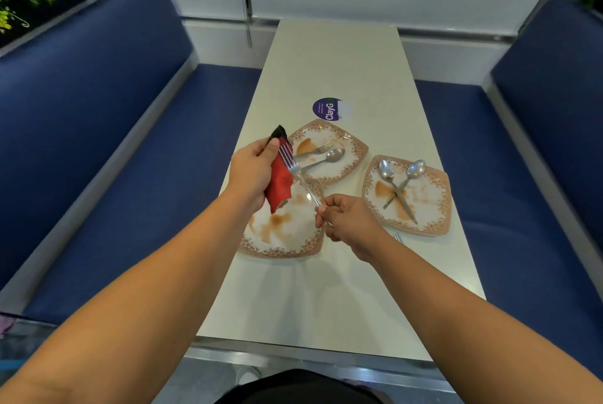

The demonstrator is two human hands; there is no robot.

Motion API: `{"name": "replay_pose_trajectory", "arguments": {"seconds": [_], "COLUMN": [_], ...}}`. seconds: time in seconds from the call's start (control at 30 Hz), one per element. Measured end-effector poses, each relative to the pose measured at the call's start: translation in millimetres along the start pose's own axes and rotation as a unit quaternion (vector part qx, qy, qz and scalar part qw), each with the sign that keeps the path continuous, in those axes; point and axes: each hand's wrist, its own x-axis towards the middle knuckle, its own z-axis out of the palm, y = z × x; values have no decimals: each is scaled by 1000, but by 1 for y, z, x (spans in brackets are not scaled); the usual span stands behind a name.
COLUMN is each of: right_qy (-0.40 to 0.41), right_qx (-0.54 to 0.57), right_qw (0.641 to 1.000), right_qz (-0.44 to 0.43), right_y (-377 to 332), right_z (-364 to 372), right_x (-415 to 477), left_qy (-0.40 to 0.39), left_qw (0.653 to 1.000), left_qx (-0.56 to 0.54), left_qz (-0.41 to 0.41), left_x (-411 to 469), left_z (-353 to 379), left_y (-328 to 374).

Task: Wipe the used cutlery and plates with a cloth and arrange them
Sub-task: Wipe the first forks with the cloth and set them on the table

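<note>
the held fork [304, 183] lies slantwise at mid-frame, its long axis running from the handle at lower right to the tines at upper left; the right hand [347, 219] pinches the handle end, fingers curled tight on it; the left hand [253, 172] is wrapped round the red cloth [279, 180], thumb up beside the tines; the tines lie against the cloth, so the left hand is nearer the soiled end, and the wipe, i judge, turns on drawing the fork along that axis through the cloth; counted: three stained plates, the near plate [280, 252] under the hands, the upper plate [355, 142], the right plate [437, 227]; two forks plainly, the held one and the second fork [315, 151] on the upper plate, with perhaps a third's tines by the right wrist; three spoons, the single spoon [326, 159] on the upper plate, the crossed spoons [399, 190] on the right plate; one cloth
</note>
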Motion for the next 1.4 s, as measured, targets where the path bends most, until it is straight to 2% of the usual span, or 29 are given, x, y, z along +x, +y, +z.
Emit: {"name": "replay_pose_trajectory", "arguments": {"seconds": [0.07,0.13,0.23,0.27,0.3,0.43,0.5,0.57,0.73,0.93,1.13,1.27,1.4], "right_qy": [12,24,18,15,14,26,30,23,34,47,35,41,52], "right_qx": [6,14,17,17,15,26,31,35,28,49,37,28,18], "right_qw": [1000,1000,1000,1000,1000,999,999,999,999,997,997,996,991], "right_qz": [9,12,2,0,-3,-2,8,20,20,33,51,73,125], "right_y": [3,5,6,5,5,11,18,23,31,46,66,74,86], "right_z": [-7,-15,-23,-25,-28,-44,-56,-66,-83,-124,-147,-151,-150], "right_x": [-5,-8,-12,-14,-15,-20,-24,-29,-37,-45,-62,-73,-79], "left_qy": [33,66,6,-20,-37,-96,-137,-131,-78,-176,-95,-85,-40], "left_qw": [986,935,835,810,799,804,785,774,798,804,795,760,781], "left_qx": [130,276,446,483,501,478,495,515,514,487,533,586,567], "left_qz": [98,213,322,332,332,340,346,344,304,292,273,268,258], "left_x": [1,-5,-8,-8,-10,-30,-34,-30,-39,-90,-75,-66,-68], "left_z": [2,9,21,25,30,52,61,65,89,127,140,137,132], "left_y": [-4,-10,-26,-33,-40,-58,-62,-62,-65,-103,-114,-116,-113]}}
